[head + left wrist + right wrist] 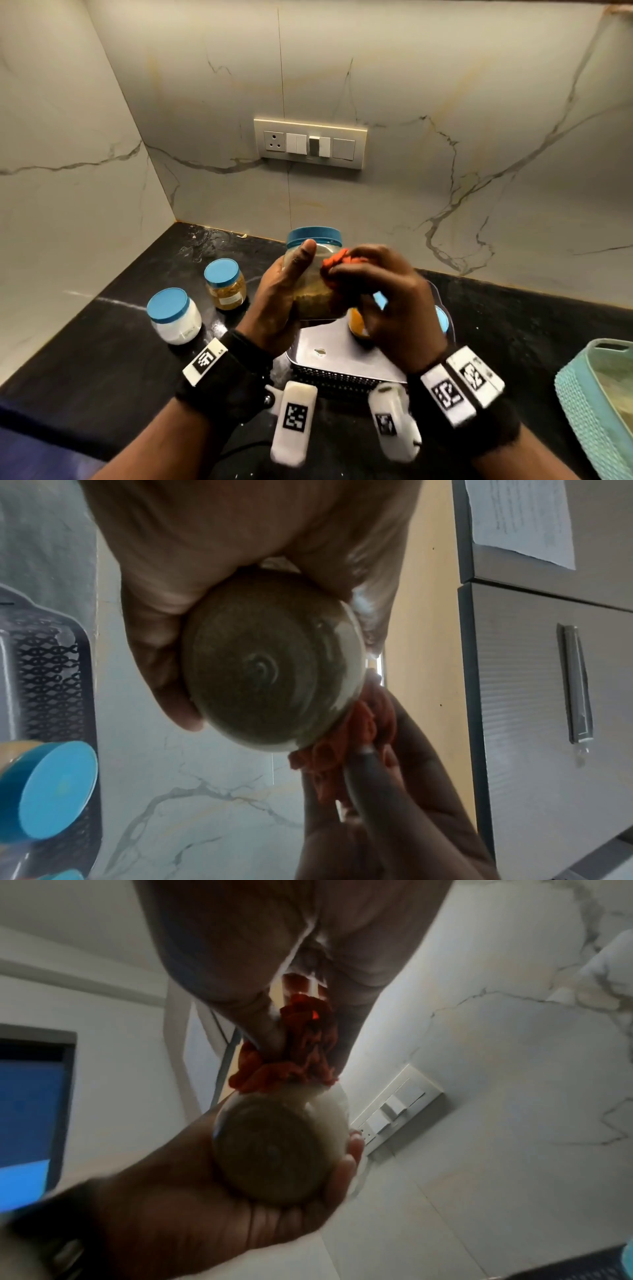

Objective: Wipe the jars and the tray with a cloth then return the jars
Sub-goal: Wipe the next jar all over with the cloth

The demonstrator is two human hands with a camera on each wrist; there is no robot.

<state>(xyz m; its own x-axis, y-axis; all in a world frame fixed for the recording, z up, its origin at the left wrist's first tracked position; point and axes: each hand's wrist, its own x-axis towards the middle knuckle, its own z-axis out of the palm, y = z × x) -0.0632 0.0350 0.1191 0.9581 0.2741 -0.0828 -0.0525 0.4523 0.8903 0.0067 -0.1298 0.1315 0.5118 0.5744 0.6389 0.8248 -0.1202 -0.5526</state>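
Note:
My left hand [287, 291] grips a clear jar [313, 270] with a blue lid and brownish contents, held up above the grey tray [329, 353]. Its round base [270, 664] faces the left wrist camera. My right hand [383, 294] holds a bunched orange cloth [337, 262] pressed against the jar's right side; the cloth [291, 1069] sits on the jar [274, 1150] in the right wrist view. A white-filled jar [174, 315] and a jar of yellow-brown grains [226, 284] stand on the black counter to the left. An orange-filled jar [356, 322] stands in the tray, mostly hidden by my right hand.
A teal woven basket [589, 404] sits at the right edge of the counter. A switch plate [310, 143] is on the marble back wall. A blue-lidded jar [48, 791] lies beside the tray's mesh wall [48, 674] in the left wrist view.

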